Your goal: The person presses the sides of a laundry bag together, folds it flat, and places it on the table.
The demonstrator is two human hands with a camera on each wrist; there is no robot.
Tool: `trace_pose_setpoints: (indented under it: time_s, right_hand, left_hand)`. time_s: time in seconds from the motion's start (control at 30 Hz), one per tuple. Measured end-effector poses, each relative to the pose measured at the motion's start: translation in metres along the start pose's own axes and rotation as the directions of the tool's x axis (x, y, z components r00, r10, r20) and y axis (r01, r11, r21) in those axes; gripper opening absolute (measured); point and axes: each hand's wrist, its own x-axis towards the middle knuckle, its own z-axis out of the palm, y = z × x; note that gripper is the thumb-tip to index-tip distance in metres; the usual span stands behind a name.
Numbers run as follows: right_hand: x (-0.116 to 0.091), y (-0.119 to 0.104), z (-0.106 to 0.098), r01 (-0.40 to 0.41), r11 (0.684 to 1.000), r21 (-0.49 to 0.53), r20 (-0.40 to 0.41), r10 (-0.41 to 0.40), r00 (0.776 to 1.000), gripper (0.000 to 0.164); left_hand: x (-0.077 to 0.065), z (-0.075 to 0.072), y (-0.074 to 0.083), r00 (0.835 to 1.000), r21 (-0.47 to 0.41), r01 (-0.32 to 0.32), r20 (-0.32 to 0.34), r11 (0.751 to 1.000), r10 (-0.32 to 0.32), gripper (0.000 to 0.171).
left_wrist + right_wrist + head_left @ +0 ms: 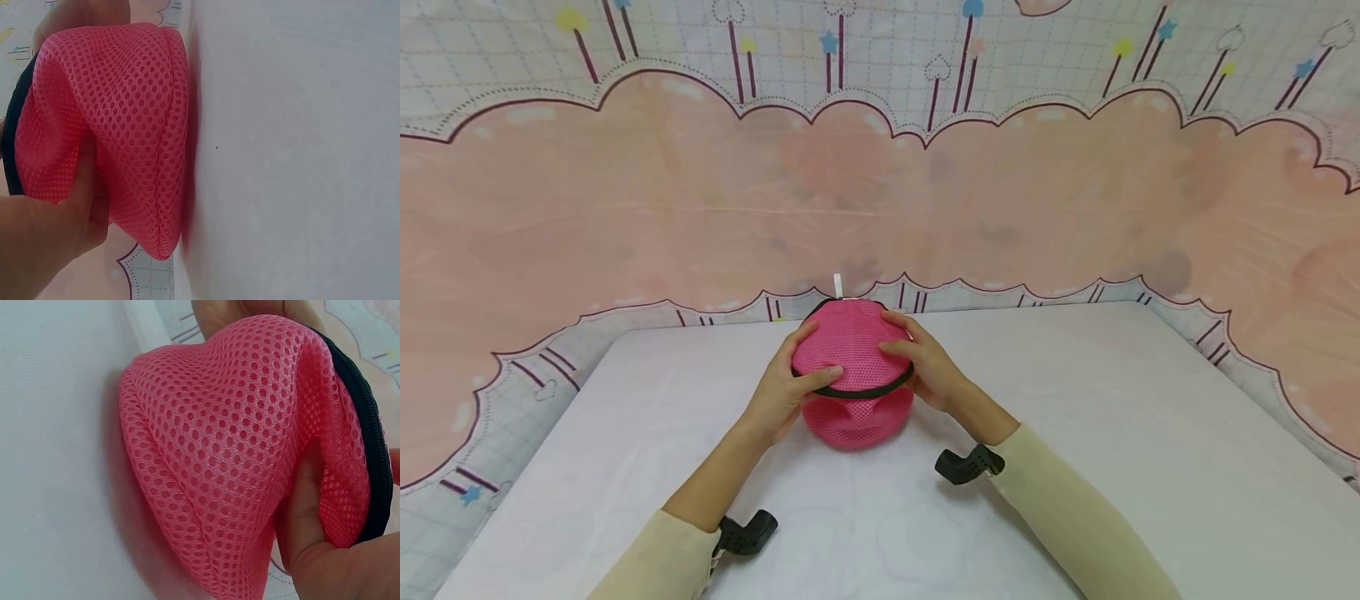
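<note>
A pink mesh laundry bag [853, 346] with a black zipper [865, 392] round its rim rests on the table, its underside bulging below the zipper. From the left side, my left hand [778, 392] grips it, thumb on the top panel near the zipper. My right hand [931, 367] holds the opposite side, with fingers over the top. Seen from the left wrist, the mesh side [125, 94] is dented where fingers press in under the zipper. The right wrist view shows fingers [306, 494] pushed into a fold of the mesh.
A white-covered table [1075, 433] spreads out around the bag. Behind it hangs a pink and white patterned cloth [1000, 208]. A small white tag [838, 286] sticks up at the bag's far edge. Black wrist devices [748, 533] stand out from both sleeves.
</note>
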Motion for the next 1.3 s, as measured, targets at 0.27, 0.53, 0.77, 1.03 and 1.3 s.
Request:
trace_pose_setpoints:
  time_s: [0.27, 0.53, 0.77, 1.03, 1.3]
  right_hand:
    - [0.0004, 0.0026, 0.0023, 0.011, 0.999, 0.047, 0.004, -0.011, 1.000, 0.057]
    - [0.0000, 0.0046, 0.0020, 0.016, 0.997, 0.073, 0.000, -0.016, 1.000, 0.057]
    - [0.0017, 0.0090, 0.0013, 0.019, 0.996, 0.086, -0.005, -0.018, 1.000, 0.055]
    - [0.0028, 0.0102, 0.0022, 0.014, 0.995, 0.097, -0.011, -0.013, 1.000, 0.054]
    - [0.0024, 0.0101, 0.0019, 0.008, 0.993, 0.114, 0.007, -0.009, 1.000, 0.056]
  left_hand:
    - [0.0000, -0.0019, -0.0009, 1.000, -0.023, 0.000, 0.011, 1.000, 0.000, 0.080]
    - [0.0002, -0.0012, -0.0027, 1.000, -0.030, 0.002, 0.014, 1.000, -0.002, 0.081]
    - [0.0002, -0.0010, -0.0051, 1.000, -0.050, -0.006, 0.005, 0.999, 0.006, 0.081]
    - [-0.0001, 0.0003, -0.0049, 1.000, -0.057, 0.001, -0.012, 0.998, -0.001, 0.081]
    - [0.0000, 0.0001, -0.0060, 1.000, -0.057, -0.003, -0.004, 0.998, 0.002, 0.081]
